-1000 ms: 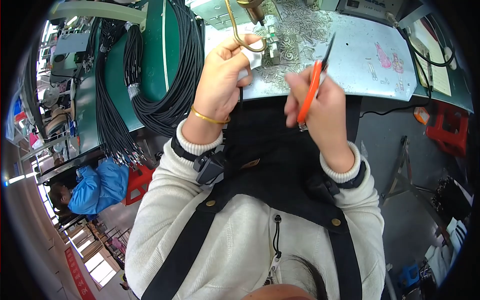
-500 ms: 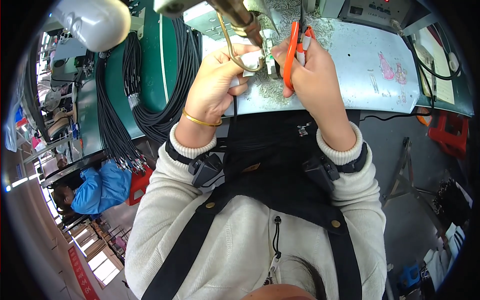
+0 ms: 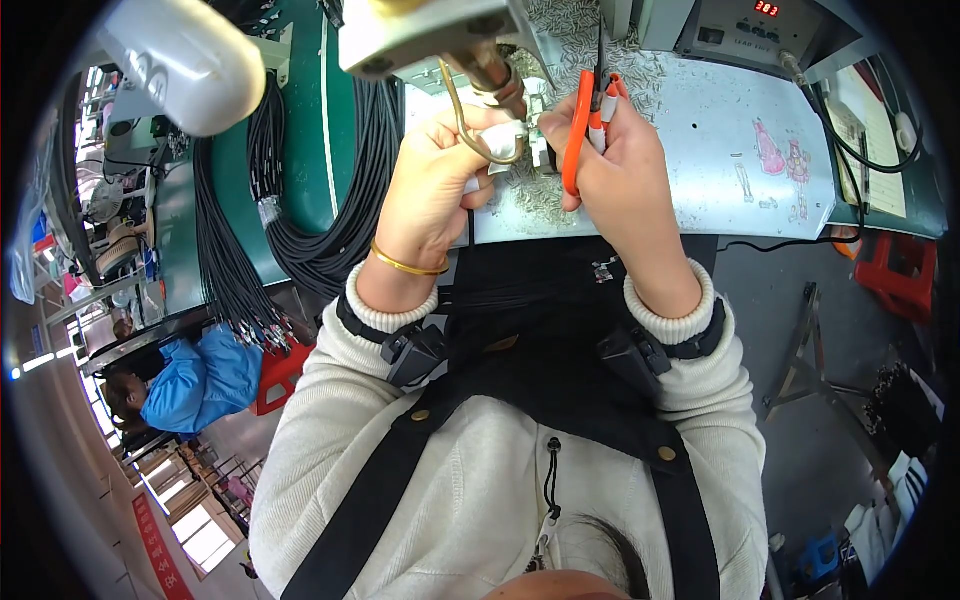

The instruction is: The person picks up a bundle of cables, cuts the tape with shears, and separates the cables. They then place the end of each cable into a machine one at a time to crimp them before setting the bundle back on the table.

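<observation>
At the bench's front, my left hand (image 3: 425, 180) is closed in a pinch under a metal machine head. A thin black cable (image 3: 471, 228) hangs down below its fingers, and its upper end is hidden in the grip. White wrapping (image 3: 499, 146) covers the fingertips. My right hand (image 3: 630, 170) is closed around orange-handled scissors (image 3: 577, 140), their dark blades pointing away from me. Its thumb and forefinger meet at a small metal fixture (image 3: 540, 125) between the hands. The pointed nozzle (image 3: 508, 95) and a curved brass tube (image 3: 457, 100) come down beside my left fingertips.
Small metal scraps (image 3: 570, 35) litter the pale work plate (image 3: 660, 200). Bundles of black cables (image 3: 340, 225) lie on the green table at left. A lamp (image 3: 190, 65) hangs above them. A grey control box (image 3: 740, 35) stands back right. A person in blue (image 3: 205, 380) sits far left.
The view has shifted slightly, so the machine head and bench sit lower in it. Both hands keep their grips near the nozzle, with little movement relative to the fixture.
</observation>
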Available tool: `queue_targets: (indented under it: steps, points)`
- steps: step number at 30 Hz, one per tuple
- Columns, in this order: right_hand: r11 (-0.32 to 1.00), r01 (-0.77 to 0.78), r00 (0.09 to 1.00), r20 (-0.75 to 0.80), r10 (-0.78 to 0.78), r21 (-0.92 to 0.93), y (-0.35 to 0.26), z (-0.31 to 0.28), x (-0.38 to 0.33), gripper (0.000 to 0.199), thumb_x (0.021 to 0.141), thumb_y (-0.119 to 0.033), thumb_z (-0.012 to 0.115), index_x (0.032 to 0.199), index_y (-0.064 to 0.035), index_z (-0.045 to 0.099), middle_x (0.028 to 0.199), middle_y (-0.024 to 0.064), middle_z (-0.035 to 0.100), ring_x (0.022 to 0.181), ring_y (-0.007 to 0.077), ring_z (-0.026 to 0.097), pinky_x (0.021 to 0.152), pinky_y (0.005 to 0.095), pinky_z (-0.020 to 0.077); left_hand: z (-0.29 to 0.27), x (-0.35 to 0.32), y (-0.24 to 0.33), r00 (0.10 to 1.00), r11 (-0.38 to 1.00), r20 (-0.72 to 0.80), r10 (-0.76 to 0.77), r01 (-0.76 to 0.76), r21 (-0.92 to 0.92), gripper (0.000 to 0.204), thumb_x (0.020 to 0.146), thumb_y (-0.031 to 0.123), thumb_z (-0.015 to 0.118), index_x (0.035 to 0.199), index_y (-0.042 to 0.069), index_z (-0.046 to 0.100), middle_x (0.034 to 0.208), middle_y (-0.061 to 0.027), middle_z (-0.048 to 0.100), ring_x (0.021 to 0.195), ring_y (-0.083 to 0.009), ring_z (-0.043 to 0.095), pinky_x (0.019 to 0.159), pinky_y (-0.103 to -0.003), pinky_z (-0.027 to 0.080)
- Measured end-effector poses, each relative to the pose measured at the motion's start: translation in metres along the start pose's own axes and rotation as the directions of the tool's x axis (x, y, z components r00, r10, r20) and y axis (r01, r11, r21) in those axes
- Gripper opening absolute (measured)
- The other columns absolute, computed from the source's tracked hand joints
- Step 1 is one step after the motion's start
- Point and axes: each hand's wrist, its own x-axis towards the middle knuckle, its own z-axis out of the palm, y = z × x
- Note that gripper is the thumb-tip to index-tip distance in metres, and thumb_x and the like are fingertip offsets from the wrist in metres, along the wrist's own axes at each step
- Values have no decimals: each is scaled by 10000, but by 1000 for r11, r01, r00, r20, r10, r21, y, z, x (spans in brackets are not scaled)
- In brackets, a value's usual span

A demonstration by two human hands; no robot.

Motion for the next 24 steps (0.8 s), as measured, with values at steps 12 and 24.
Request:
queue_targets:
  steps: [12, 24]
  points:
    - [988, -80, 991, 114, 65, 132, -6, -7, -39, 112, 829, -119, 540, 800, -20, 497, 595, 16, 471, 408, 60, 413, 377, 169, 339, -3, -42, -7, 992, 999, 119, -39, 43, -32, 230, 747, 23, 555, 970, -28, 569, 775, -18, 556, 564, -31, 443, 455, -146, 301]
    - [999, 8, 999, -32, -9, -37, 0, -19, -70, 147, 865, -137, 494, 792, -9, 497, 583, 21, 470, 401, 55, 402, 346, 166, 321, -65, -78, -33, 613, -78, 111, 782, -79, 994, 680, 586, 76, 732, 1185, 22, 415, 1075, -127, 488, 1009, -296, 448, 860, -373, 346]
